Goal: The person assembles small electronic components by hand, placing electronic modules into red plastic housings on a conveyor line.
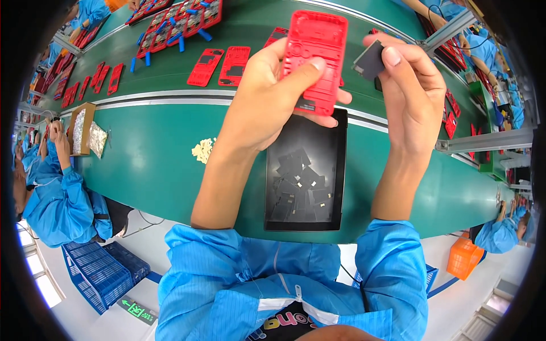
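My left hand [273, 94] grips a red plastic phone-like housing [317, 42], its ribbed inner side facing up and the thumb pressed across it. To its right, my right hand [412, 85] pinches a thin dark grey rectangular piece [371, 60] between thumb and fingers. The two parts are held apart, in the air over the bench. Below them a black tray [341, 170] holds several similar flat dark pieces [298, 182], some with small pale tabs.
A pile of cream-coloured scraps [202, 150] lies left of my left forearm. More red housings [234, 65] rest on the green conveyor [165, 74] behind a metal rail. A cardboard box [83, 129] stands far left. Co-workers in blue sit at both sides; a metal post [483, 140] juts in at right.
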Demonstrator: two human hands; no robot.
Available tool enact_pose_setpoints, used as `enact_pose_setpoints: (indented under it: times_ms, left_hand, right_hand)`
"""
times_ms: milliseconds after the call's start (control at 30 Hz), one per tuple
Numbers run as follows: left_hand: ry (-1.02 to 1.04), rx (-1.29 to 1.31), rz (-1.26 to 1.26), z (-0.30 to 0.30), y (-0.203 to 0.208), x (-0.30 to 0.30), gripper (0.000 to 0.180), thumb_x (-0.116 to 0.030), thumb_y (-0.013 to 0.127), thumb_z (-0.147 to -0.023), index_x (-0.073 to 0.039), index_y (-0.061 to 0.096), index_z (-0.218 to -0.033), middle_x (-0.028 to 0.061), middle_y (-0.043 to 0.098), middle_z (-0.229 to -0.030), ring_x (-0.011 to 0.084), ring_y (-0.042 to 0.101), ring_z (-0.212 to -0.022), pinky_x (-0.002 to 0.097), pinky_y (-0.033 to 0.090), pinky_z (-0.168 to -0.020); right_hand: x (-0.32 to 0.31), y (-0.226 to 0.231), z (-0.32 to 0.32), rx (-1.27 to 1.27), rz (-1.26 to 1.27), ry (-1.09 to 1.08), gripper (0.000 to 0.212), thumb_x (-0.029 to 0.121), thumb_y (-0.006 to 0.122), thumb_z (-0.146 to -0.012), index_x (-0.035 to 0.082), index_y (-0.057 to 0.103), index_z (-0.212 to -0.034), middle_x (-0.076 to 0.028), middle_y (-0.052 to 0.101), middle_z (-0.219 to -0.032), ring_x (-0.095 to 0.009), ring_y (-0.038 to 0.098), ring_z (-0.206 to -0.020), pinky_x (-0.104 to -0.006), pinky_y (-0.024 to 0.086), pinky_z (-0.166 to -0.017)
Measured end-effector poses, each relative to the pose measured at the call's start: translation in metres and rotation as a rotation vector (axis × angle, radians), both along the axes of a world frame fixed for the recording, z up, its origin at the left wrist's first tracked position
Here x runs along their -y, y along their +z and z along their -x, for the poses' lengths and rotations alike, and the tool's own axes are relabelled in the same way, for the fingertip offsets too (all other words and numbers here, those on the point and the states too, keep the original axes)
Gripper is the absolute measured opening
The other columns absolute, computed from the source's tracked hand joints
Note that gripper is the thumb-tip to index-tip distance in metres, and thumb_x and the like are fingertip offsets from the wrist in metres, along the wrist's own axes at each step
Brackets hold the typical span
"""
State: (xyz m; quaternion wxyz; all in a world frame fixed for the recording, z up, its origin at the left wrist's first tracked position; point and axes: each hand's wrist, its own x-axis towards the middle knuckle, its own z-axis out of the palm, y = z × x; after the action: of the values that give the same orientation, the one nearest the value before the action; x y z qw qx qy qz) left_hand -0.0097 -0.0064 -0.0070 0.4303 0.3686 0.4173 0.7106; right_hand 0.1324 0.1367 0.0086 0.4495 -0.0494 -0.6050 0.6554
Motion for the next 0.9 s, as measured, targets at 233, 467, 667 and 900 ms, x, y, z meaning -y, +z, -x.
enact_pose_setpoints:
  times_ms: [233,467,667,900]
  left_hand:
    - [0.172,0.164,-0.113,-0.002,0.0,-0.004,0.035,-0.018,0.043,-0.108,0.004,0.05,-0.135,0.0231,0.07,-0.118,0.0296,0.076,-0.096,0.0353,0.067,-0.068]
    - [0.232,0.035,-0.077,-0.005,0.002,-0.003,0.033,-0.014,0.046,-0.107,0.004,0.05,-0.135,0.0195,0.071,-0.117,0.0246,0.075,-0.095,0.0323,0.066,-0.067]
    - [0.255,-0.039,-0.127,-0.012,0.007,-0.004,0.036,-0.013,0.049,-0.107,0.007,0.05,-0.138,0.0198,0.067,-0.123,0.0297,0.074,-0.103,0.044,0.068,-0.078]
    - [0.301,-0.102,-0.202,-0.007,-0.003,-0.003,0.035,-0.004,0.054,-0.103,0.009,0.051,-0.136,0.0192,0.07,-0.118,0.0277,0.074,-0.104,0.0443,0.068,-0.081]
  right_hand:
    - [0.009,-0.005,0.003,-0.06,0.114,0.005,0.02,-0.004,0.075,-0.089,-0.007,0.073,-0.108,-0.013,0.075,-0.103,-0.018,0.072,-0.092,-0.0325,0.06,-0.081]
    - [0.013,-0.011,0.008,0.034,-0.101,-0.15,0.03,-0.008,0.07,-0.09,-0.007,0.07,-0.121,-0.011,0.072,-0.109,-0.018,0.072,-0.091,-0.0306,0.061,-0.08]
    - [0.021,-0.013,0.015,0.032,-0.194,-0.263,0.03,-0.009,0.072,-0.088,-0.007,0.072,-0.117,-0.013,0.075,-0.105,-0.016,0.072,-0.088,-0.0278,0.061,-0.074]
    - [0.033,-0.011,0.014,0.041,-0.229,-0.336,0.027,-0.008,0.076,-0.086,-0.006,0.074,-0.113,-0.012,0.076,-0.102,-0.014,0.073,-0.083,-0.0245,0.058,-0.069]
